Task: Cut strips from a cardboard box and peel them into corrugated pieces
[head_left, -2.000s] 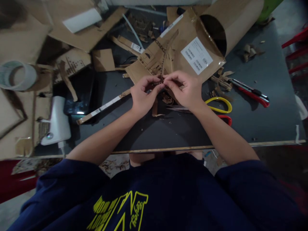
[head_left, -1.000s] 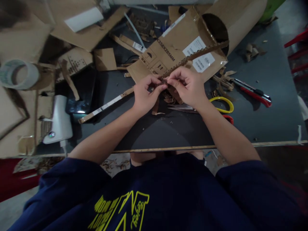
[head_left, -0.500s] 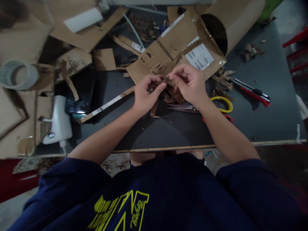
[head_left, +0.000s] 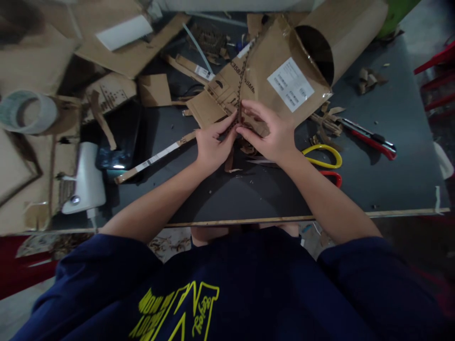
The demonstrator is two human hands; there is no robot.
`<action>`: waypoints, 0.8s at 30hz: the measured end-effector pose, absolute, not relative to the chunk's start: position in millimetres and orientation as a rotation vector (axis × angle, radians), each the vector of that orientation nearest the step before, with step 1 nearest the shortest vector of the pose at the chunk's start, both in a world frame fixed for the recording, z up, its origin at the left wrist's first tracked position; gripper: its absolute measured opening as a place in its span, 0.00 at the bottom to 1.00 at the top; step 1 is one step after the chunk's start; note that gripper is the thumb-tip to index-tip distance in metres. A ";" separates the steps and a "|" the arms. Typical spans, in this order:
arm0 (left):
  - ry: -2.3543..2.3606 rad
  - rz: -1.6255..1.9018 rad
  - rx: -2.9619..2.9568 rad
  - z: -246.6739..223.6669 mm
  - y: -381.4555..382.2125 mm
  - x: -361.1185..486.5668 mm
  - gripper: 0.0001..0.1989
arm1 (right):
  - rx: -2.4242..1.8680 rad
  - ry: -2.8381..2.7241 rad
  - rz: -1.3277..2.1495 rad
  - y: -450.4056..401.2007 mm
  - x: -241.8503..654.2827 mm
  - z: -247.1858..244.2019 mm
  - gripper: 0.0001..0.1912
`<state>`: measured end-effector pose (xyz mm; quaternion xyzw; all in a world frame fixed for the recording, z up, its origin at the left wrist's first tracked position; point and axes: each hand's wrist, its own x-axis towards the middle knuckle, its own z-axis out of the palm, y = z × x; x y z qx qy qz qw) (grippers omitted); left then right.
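Near the middle of the dark table, a printed cardboard piece (head_left: 258, 80) with a white label lies under and beyond my hands, its corrugated edge raised between them. My left hand (head_left: 215, 146) pinches the near end of that edge between thumb and fingers. Close against it from the right, my right hand (head_left: 272, 135) has its thumb and fingers closed on the same edge. Small torn cardboard scraps (head_left: 249, 148) lie just below the fingers. Scissors with yellow and red handles (head_left: 325, 156) rest partly behind my right forearm.
A red utility knife (head_left: 371, 138) lies on the right. A cardboard tube (head_left: 350, 35) stands behind. At left are a tape roll (head_left: 28, 112), a white device (head_left: 86, 177) with a cable, a black device (head_left: 119, 137) and cardboard sheets (head_left: 31, 52).
The labelled part of the cardboard has swung left and its corrugated edge now stands up between my hands. My right hand has shifted slightly left and down, uncovering more of the label.
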<state>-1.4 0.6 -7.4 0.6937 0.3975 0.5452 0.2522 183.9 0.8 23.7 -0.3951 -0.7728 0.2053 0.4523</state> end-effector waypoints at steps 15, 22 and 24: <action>1.085 1.496 2.007 2.9 -7.2 1.6 0.14 | -0.996 -1.952 0.524 0.7 188.3 33.4 0.18; 1.031 1.435 1.949 -0.6 -2.9 -1.0 0.18 | -1.020 -1.908 0.609 4.4 193.0 35.0 0.20; 1.016 1.412 1.955 -1.0 -1.4 -1.9 0.19 | -1.033 -1.907 0.635 7.0 195.9 34.0 0.20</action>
